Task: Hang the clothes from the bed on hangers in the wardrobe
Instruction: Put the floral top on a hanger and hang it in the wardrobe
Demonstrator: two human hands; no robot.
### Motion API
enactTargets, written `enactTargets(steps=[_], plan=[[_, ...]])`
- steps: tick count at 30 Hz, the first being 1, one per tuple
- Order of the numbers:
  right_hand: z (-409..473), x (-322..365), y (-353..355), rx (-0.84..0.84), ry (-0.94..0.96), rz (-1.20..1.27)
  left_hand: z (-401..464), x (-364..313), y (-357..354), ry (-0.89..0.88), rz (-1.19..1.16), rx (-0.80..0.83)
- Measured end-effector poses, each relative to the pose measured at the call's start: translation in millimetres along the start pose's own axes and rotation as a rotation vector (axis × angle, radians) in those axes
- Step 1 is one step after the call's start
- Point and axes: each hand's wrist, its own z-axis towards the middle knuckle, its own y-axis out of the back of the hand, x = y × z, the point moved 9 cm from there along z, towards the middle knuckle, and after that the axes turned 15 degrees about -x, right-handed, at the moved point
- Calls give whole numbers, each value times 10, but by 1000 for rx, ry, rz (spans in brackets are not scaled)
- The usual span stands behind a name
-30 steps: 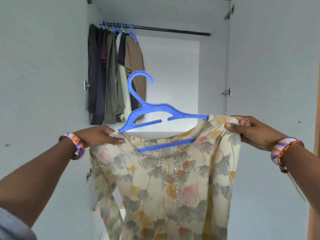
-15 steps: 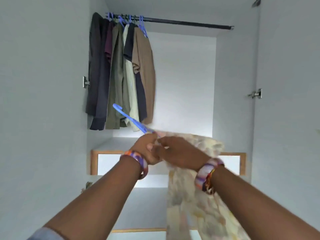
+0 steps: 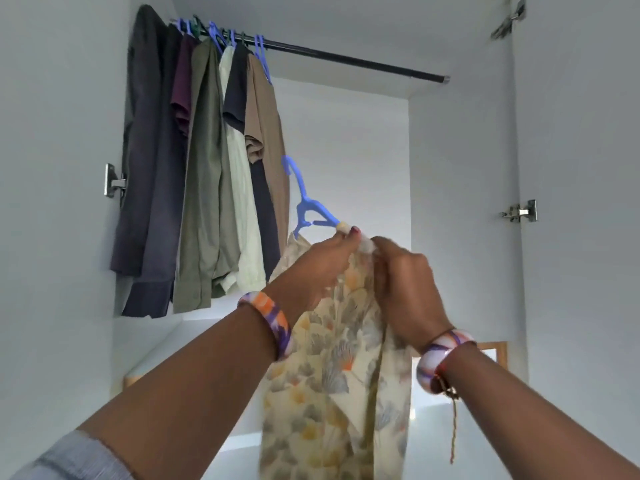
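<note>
Pinching cream floral garment (image 3: 332, 368) at its top, both hands: left hand (image 3: 320, 268), right hand (image 3: 405, 289) | draped on blue hanger (image 3: 304, 206), hook upright | folded narrow, hanging limp

Floral garment (image 3: 332, 375) hides hanger (image 3: 304, 206) arms — hem cropped.

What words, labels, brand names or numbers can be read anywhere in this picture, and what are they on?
None: no readable text shows anywhere.
The floral garment carries only a leaf and flower print.
The blue hanger, the hanging clothes and the rail show no markings.
The bangles bear colour swirls, no letters.
Left hand and right hand hide part of the collar, so any tag there is unseen.
</note>
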Motion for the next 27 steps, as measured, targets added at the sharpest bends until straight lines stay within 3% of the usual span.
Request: enactTargets(steps=[3, 5, 10, 15, 18, 22, 27], plan=[[380, -222, -34, -171, -18, 38, 179, -246, 290, -410, 207, -113], [638, -371, -69, -282, -47, 42, 368, -303, 497, -592, 435, -179], [1371, -710, -387, -453, -67, 73, 1112, -528, 1031, -714, 650, -347], [2327, -1181, -997, -589, -152, 226, 1917, -1207, 1268, -929, 924, -627], [3103, -1434, -1487, -615, -173, 343, 2486, -1819, 1265, -1082, 1115, -776], [4231, -1676, -2240, -519, -225, 486, 3127, -2574, 1317, -1221, 1133, -896], [5188, -1783, -2916, -437, -310, 579, 3667, -3053, 1328, -1354, 1242, -944]])
